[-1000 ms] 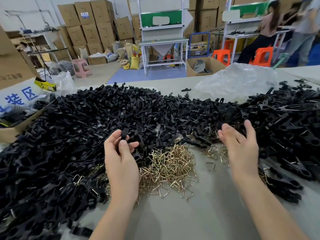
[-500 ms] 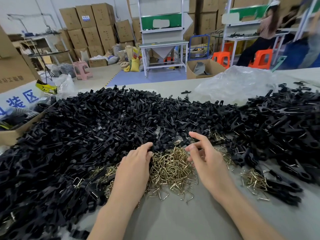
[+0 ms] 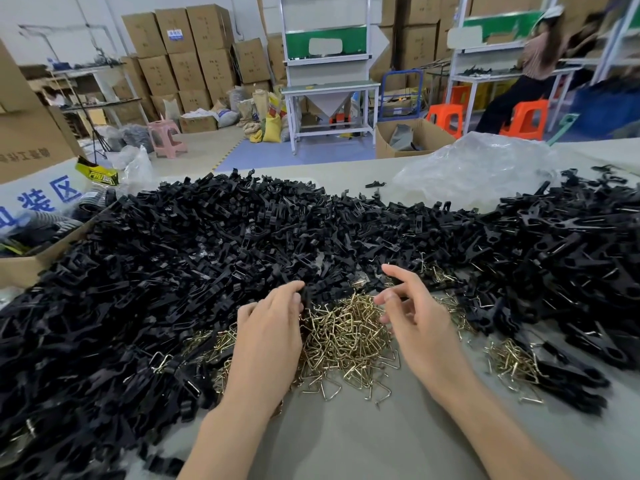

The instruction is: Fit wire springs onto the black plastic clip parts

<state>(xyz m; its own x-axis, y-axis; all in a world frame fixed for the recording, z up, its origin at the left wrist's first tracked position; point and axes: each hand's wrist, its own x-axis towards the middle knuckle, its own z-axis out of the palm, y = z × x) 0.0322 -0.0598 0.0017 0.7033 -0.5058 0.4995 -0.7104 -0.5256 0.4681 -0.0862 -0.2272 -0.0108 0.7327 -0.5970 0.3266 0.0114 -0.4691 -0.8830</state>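
A small-parts assembly workshop in a warehouse-like hall: a worktable point(image 3: 346, 445) is heaped with loose black plastic clip parts point(image 3: 207, 244) and brass-coloured wire springs point(image 3: 346, 334) in bulk. Behind it, brown cartons point(image 3: 194, 46) stand stacked high against the wall (some bearing printed labels), sacks point(image 3: 272, 128) slump on the floor, and metal-framed workbenches point(image 3: 329, 88) with orange plastic stools point(image 3: 445, 117) line the room, where another person point(image 3: 540, 64) sits at a bench.

matt black plastic clip parts point(image 3: 214, 244), shiny brass-toned wire springs point(image 3: 346, 334)
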